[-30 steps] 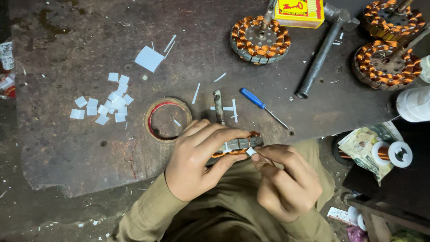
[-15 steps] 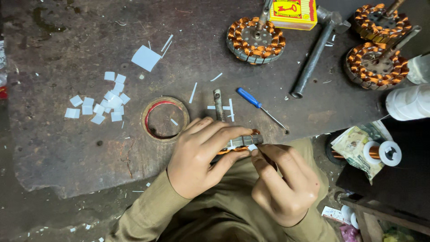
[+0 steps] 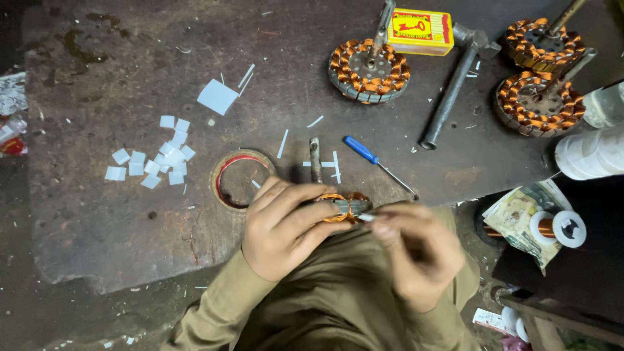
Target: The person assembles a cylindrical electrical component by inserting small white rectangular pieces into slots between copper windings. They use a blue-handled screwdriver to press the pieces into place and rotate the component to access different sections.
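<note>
I am gripping a stator (image 3: 343,207) in my left hand (image 3: 284,229), fingers curled over its top and thumb under it, so its copper coils are showing between my fingertips at the near edge of the bench (image 3: 117,234). My right hand (image 3: 419,250) is blurred; its fingertips are pinching a small white strip (image 3: 366,218) right against the stator's right side. The stator is sitting just above my lap, between both hands, touching both.

Just beyond my left fingers a tape ring (image 3: 242,181) is lying flat, and a blue screwdriver (image 3: 377,166) is lying past the stator. White paper squares (image 3: 153,162) are scattered to the left. Three more wound stators (image 3: 368,70) are resting at the far side, beside a yellow box (image 3: 420,30) and a hammer (image 3: 452,88).
</note>
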